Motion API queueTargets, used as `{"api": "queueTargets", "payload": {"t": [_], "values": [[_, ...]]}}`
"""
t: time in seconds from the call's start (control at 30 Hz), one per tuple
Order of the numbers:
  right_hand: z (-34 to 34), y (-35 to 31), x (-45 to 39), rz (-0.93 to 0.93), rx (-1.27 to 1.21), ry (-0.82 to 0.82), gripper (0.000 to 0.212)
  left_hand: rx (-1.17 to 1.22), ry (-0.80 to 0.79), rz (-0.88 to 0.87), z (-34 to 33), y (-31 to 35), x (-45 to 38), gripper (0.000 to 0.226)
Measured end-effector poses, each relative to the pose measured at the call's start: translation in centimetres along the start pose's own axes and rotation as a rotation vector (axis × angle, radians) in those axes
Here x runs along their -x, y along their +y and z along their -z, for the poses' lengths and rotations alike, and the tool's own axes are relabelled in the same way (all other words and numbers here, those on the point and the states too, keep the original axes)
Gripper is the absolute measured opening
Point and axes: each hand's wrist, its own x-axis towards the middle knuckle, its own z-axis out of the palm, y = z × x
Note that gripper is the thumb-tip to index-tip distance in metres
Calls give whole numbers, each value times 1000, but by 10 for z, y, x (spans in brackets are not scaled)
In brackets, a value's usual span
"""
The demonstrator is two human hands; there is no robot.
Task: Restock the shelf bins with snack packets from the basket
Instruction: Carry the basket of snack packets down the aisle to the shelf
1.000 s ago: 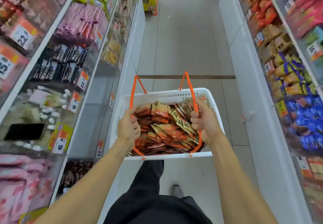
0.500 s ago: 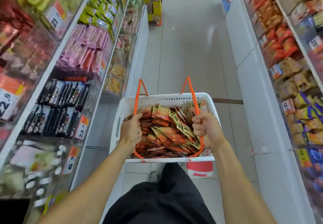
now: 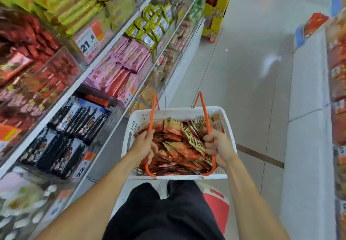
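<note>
- The basket [image 3: 227, 127] is white perforated plastic with two orange loop handles, held level above the aisle floor, its handles raised.
- The snack packets [image 3: 179, 146], orange-red and gold foil, lie heaped loosely inside it, filling it nearly to the rim.
- The shelf bins [image 3: 61, 75] are clear-fronted, lining the left shelving, already holding packets.

1. We cannot read the print on the snack packets [image 3: 179, 144]; it is too small.
2. The bins [image 3: 22, 202] at lower left blur out.
3. The right shelf [image 3: 338, 90] runs off the picture's edge.
4. The basket [image 3: 168, 113] hides our feet.
</note>
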Motion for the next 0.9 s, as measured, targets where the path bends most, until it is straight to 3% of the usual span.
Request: {"api": "queueTargets", "payload": {"t": [0.27, 0.4, 0.63, 0.8, 0.9], "values": [[-5, -37, -45, -89, 171, -76, 25, 260, -41, 136, -2, 2, -19, 24], [10, -50, -71, -114, 317, -137, 27, 178, 2, 175, -11, -8, -23, 46], [21, -56, -131, -237, 482, -338, 31, 329, 361, 298, -73, -35, -35, 58], [7, -38, -146, -372, 684, -531, 30, 651, 548, 437, -100, -88, -21, 54], [-9, -14, -144, -409, 801, -615, 31, 945, 612, 436, -113, -122, -7, 43]]}}
